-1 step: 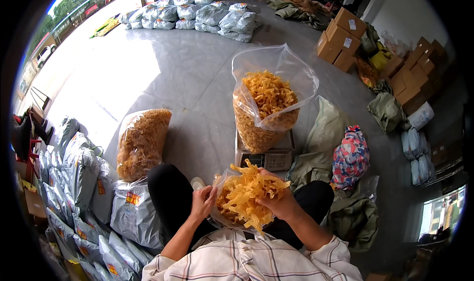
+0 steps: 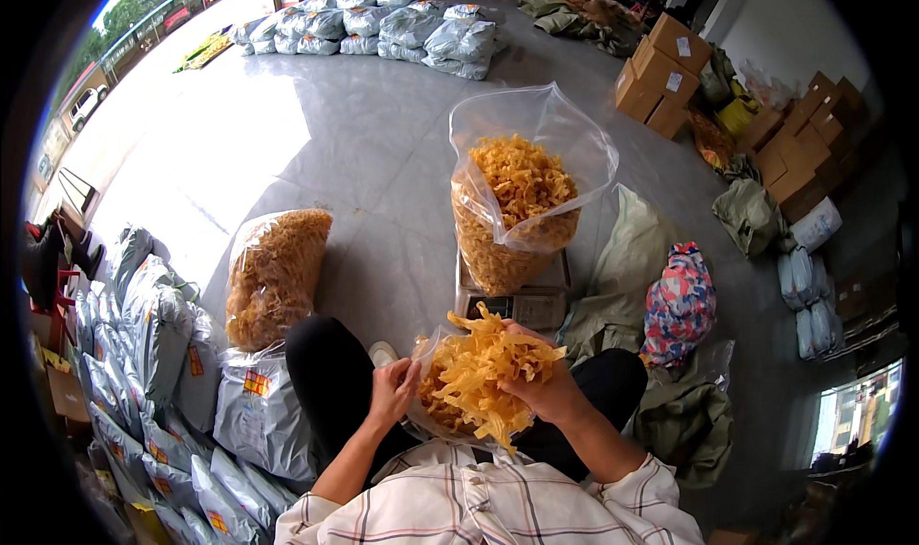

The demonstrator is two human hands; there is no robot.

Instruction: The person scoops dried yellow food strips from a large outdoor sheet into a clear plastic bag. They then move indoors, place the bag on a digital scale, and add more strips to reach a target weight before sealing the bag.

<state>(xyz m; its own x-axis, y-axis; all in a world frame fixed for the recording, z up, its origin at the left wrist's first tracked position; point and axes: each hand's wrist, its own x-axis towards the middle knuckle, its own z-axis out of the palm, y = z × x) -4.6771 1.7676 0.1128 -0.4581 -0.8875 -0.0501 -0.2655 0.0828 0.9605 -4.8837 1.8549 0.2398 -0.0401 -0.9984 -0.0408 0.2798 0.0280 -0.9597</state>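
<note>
Between my knees is a clear plastic bag (image 2: 421, 417) with curly yellow dried strips in it. My left hand (image 2: 393, 390) pinches the bag's left rim. My right hand (image 2: 544, 392) is closed around a big clump of the yellow dried strips (image 2: 483, 358) at the bag's mouth; some strips stick out past the fingers. Just ahead, a larger open clear bag (image 2: 586, 157), filled with similar strips, stands upright on a weighing scale (image 2: 538, 311). The clump hides much of the lap bag's inside.
Left of my knee stands a full clear bag (image 2: 278, 282) of browner strips. Grey packed parcels (image 2: 158, 354) crowd the left, and more grey parcels (image 2: 402, 33) form a stack at the back. To the right lie a pale sack (image 2: 627, 244), a colourful patterned bundle (image 2: 680, 301) and cardboard boxes (image 2: 661, 71).
The clump in my right hand has shifted very slightly upward. My left hand keeps its hold on the bag's rim.
</note>
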